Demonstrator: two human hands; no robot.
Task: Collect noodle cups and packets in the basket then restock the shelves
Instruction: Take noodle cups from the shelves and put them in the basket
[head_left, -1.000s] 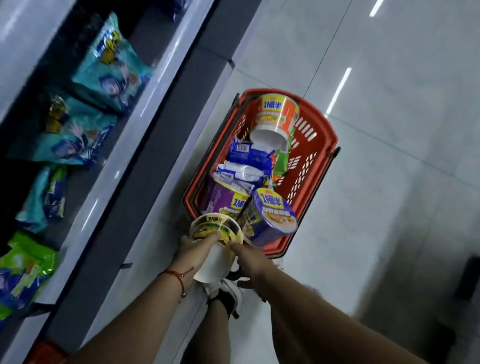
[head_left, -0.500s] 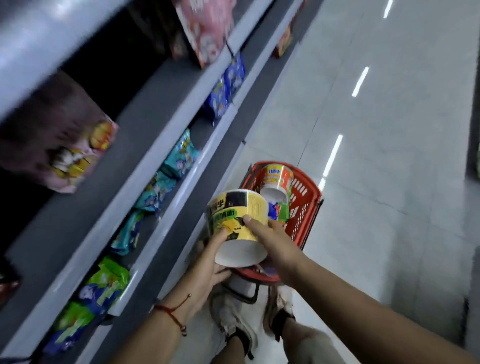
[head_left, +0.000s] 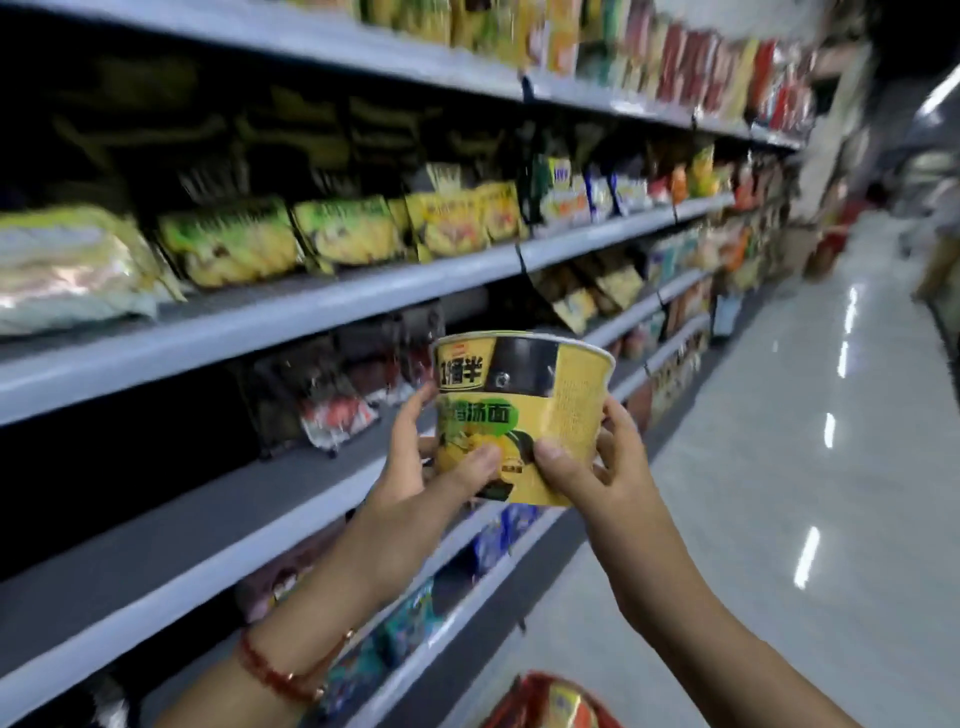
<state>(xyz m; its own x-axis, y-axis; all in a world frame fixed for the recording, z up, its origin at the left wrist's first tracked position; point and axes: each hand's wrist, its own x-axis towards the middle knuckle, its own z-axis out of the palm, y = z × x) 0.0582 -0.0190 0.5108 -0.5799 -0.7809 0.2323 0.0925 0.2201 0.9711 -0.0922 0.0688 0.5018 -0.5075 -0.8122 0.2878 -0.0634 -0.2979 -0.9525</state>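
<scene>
Both hands are holding a yellow noodle cup (head_left: 522, 415) upright in front of the shelves, level with the grey shelf (head_left: 218, 499) that is carrying red-and-white packets (head_left: 337, 410) near its back. The left hand (head_left: 421, 478) is gripping the cup's left side, its fingers (head_left: 410, 415) curling round the far wall and its thumb pressing the printed front. The right hand (head_left: 602, 467) is gripping the right side, thumb on the front near the base, fingers wrapping behind the wall. The cup's lid is facing up and is sealed as far as the blur allows.

At the bottom edge of the view, the red basket (head_left: 519, 701) is showing only its rim, with one orange-and-yellow cup (head_left: 571, 706) lying inside it.

On the shelf above (head_left: 363, 291), yellow and green packets (head_left: 353, 234) are standing in a row along its front edge. Blue packets (head_left: 498, 535) are sitting on a lower shelf below the cup. A red cord bracelet (head_left: 275, 670) is circling the left wrist. The glossy floor (head_left: 779, 519) is running along the right.
</scene>
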